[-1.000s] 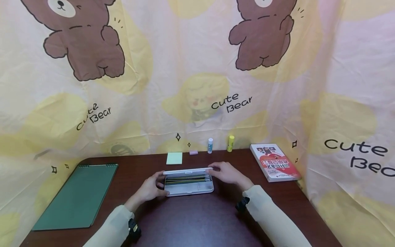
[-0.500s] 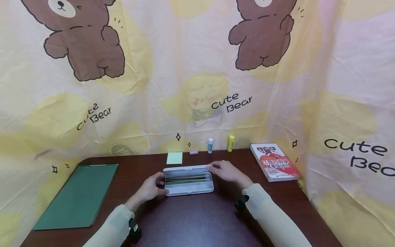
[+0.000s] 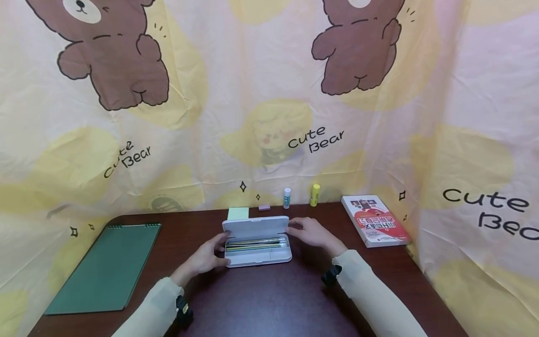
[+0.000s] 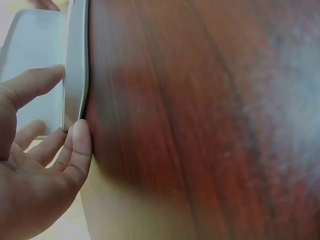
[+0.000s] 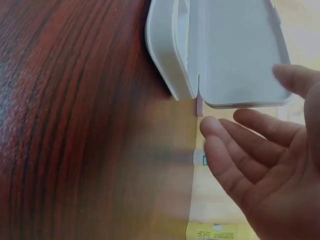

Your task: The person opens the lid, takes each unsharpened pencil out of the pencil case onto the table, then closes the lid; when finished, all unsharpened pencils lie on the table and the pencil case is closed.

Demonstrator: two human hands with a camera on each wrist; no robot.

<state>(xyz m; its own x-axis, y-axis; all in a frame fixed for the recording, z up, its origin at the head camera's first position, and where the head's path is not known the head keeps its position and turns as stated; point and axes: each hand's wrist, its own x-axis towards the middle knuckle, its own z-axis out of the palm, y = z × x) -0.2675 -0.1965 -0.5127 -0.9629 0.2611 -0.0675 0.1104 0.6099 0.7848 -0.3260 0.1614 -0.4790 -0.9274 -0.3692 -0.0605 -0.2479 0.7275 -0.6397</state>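
A white pencil case (image 3: pixel 248 259) lies mid-desk with its lid (image 3: pixel 255 228) raised and leaning back. Several thin pencils (image 3: pixel 257 243) lie along the back of its tray. My left hand (image 3: pixel 205 255) grips the case's left end, thumb at the front and fingers behind; in the left wrist view the fingertips (image 4: pixel 81 131) curl round its end wall. My right hand (image 3: pixel 310 232) is at the lid's right edge. In the right wrist view its thumb (image 5: pixel 292 79) overlaps the lid's inner face, while the other fingers bend close beside the edge.
A green spiral-bound pad (image 3: pixel 105 269) lies at left, a red-and-white book (image 3: pixel 375 221) at right. Along the back stand a glue stick (image 3: pixel 287 198) and a yellow tube (image 3: pixel 315 195). Pale green sticky notes (image 3: pixel 238 213) and a small pink block (image 3: pixel 264 208) lie there too.
The lid has swung up and back from nearly level, showing its inner face and covering part of the sticky notes. My right hand has risen slightly with it; my left hand has stayed put.
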